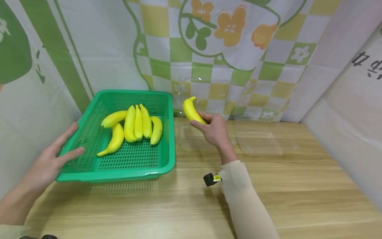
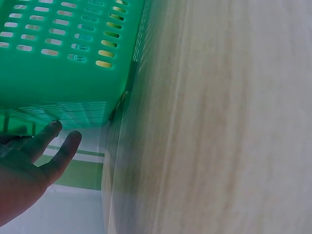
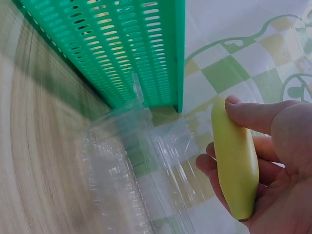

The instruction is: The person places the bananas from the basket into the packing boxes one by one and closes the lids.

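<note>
Right hand point(image 1: 215, 129) grips banana point(image 1: 191, 111) | long axis slanting, stem end forward-left | left hand point(image 1: 50, 162) at basket rim point(image 1: 119, 175), grip unclear

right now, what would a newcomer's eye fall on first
Probably the green perforated plastic basket at the left, with six curved yellow bananas inside. Then the single yellow banana gripped by the right hand, right of the basket. Behind is a green-and-yellow checked sheet with orange flowers.

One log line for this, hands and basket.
left hand: at left side of green basket | right hand: holds one banana | basket: six bananas inside
</note>
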Demonstrator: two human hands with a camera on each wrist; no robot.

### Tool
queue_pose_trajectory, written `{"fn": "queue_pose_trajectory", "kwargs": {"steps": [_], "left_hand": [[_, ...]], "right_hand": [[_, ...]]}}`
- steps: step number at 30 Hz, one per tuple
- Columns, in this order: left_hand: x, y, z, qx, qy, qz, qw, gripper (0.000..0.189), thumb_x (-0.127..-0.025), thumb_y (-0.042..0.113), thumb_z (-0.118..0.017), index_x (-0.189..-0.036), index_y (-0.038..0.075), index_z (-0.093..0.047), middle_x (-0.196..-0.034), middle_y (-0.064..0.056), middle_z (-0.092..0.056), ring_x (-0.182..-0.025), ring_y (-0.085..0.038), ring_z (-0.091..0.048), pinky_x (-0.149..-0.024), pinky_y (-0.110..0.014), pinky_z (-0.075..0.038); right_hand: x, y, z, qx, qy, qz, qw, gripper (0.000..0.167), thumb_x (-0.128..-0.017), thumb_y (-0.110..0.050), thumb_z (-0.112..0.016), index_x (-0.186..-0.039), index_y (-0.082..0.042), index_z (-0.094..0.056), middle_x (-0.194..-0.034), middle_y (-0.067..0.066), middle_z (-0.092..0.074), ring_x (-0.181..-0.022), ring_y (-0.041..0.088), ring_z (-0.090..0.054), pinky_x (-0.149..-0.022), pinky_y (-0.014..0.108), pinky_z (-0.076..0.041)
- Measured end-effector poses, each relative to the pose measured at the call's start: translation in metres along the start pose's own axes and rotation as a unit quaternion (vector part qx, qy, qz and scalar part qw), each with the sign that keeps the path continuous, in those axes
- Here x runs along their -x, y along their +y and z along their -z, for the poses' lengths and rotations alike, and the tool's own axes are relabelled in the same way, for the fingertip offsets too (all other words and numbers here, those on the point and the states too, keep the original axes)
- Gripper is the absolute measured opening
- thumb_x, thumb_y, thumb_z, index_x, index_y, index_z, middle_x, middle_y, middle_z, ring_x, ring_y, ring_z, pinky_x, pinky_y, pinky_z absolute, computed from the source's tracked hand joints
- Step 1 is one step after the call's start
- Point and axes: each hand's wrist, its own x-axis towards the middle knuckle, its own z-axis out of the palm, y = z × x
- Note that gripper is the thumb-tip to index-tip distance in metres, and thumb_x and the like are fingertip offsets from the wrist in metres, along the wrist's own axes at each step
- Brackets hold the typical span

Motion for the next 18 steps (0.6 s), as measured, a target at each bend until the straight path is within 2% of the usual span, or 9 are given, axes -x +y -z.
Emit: {"fn": "queue_pose_trajectory", "kwargs": {"steps": [1,2,6,9,11,13,18], "left_hand": [[-0.0004,-0.0005,0.0000,0.005,-0.002,0.001,1.0000,0.074,-0.114,0.024,-0.048,-0.170,0.040,-0.002,-0.171,0.032,0.008,-0.162,-0.017,0.018,-0.131,-0.028,0.013],[-0.0009,-0.0012,0.0001,0.006,-0.002,0.001,1.0000,0.074,-0.114,0.025,-0.049,-0.170,0.041,-0.002,-0.171,0.032,0.007,-0.162,-0.018,0.018,-0.131,-0.030,0.013],[-0.0015,-0.0017,0.0009,0.006,-0.003,0.005,1.0000,0.075,-0.114,0.025,-0.049,-0.169,0.042,-0.002,-0.171,0.031,0.008,-0.162,-0.016,0.018,-0.130,-0.025,0.011],[-0.0023,-0.0002,0.0008,0.003,-0.002,0.003,1.0000,0.075,-0.114,0.025,-0.049,-0.170,0.040,-0.001,-0.172,0.029,0.009,-0.162,-0.019,0.019,-0.132,-0.031,0.012],[-0.0031,-0.0001,0.0009,0.008,-0.004,0.002,1.0000,0.076,-0.114,0.025,-0.050,-0.170,0.038,-0.001,-0.173,0.027,0.010,-0.162,-0.022,0.020,-0.129,-0.054,0.020],[-0.0037,-0.0014,0.0012,0.006,-0.004,0.001,1.0000,0.076,-0.114,0.026,-0.051,-0.170,0.038,-0.002,-0.172,0.028,0.009,-0.162,-0.023,0.020,-0.126,-0.062,0.021],[-0.0028,-0.0024,0.0013,0.008,-0.007,0.003,0.9999,0.076,-0.114,0.026,-0.050,-0.170,0.039,-0.001,-0.172,0.028,0.009,-0.162,-0.023,0.021,-0.126,-0.062,0.021]], "right_hand": [[-0.0002,0.0005,0.0011,0.003,0.001,0.001,1.0000,0.050,-0.096,-0.033,-0.082,-0.142,-0.018,-0.069,-0.138,0.009,-0.074,-0.105,0.023,-0.065,-0.085,0.032,-0.051],[-0.0001,0.0007,0.0020,0.005,0.002,0.003,1.0000,0.050,-0.096,-0.033,-0.081,-0.142,-0.018,-0.070,-0.137,0.009,-0.074,-0.106,0.024,-0.066,-0.086,0.033,-0.052],[-0.0006,0.0018,0.0038,0.015,0.003,0.009,0.9998,0.050,-0.096,-0.034,-0.082,-0.141,-0.018,-0.070,-0.136,0.009,-0.074,-0.107,0.024,-0.067,-0.087,0.035,-0.053],[-0.0007,0.0029,0.0038,0.022,0.001,0.010,0.9997,0.049,-0.096,-0.034,-0.082,-0.141,-0.018,-0.070,-0.135,0.010,-0.075,-0.106,0.023,-0.067,-0.085,0.034,-0.054],[-0.0008,0.0037,0.0037,0.025,-0.001,0.010,0.9996,0.049,-0.096,-0.033,-0.081,-0.141,-0.018,-0.070,-0.134,0.010,-0.075,-0.105,0.023,-0.068,-0.084,0.034,-0.054],[-0.0008,0.0043,0.0034,0.028,-0.004,0.008,0.9996,0.049,-0.096,-0.033,-0.081,-0.141,-0.018,-0.070,-0.135,0.010,-0.075,-0.106,0.023,-0.068,-0.084,0.034,-0.055],[-0.0015,0.0065,0.0030,0.035,-0.005,0.007,0.9993,0.049,-0.096,-0.034,-0.081,-0.141,-0.019,-0.070,-0.135,0.010,-0.075,-0.107,0.023,-0.068,-0.085,0.033,-0.054]]}}
